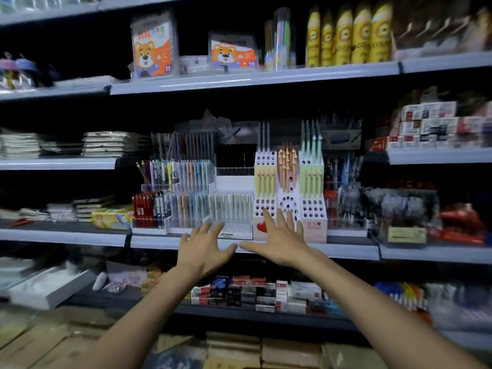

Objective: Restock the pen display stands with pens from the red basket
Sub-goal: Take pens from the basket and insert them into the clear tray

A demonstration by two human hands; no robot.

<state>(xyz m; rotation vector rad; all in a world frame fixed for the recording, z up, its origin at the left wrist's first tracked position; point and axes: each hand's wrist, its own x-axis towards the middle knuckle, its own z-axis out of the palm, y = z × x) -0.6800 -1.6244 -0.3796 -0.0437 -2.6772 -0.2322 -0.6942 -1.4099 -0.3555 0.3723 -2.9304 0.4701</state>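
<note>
Our left hand (205, 249) and right hand (279, 239) hover, empty, before the pen display stands (231, 209).
We hold both with fingers straight and splayed wide, thumbs nearly meeting, gripping nothing. The stands sit side by side on the middle shelf (346, 250), packed with pastel pens (191, 171); our right fingertips overlap the white holed stand (314, 211) in view.

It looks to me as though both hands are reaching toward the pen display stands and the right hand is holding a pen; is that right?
Not quite. The head view shows the right hand holding nothing, its fingers spread straight. Both it and the left hand do reach toward the pen display stands.
</note>
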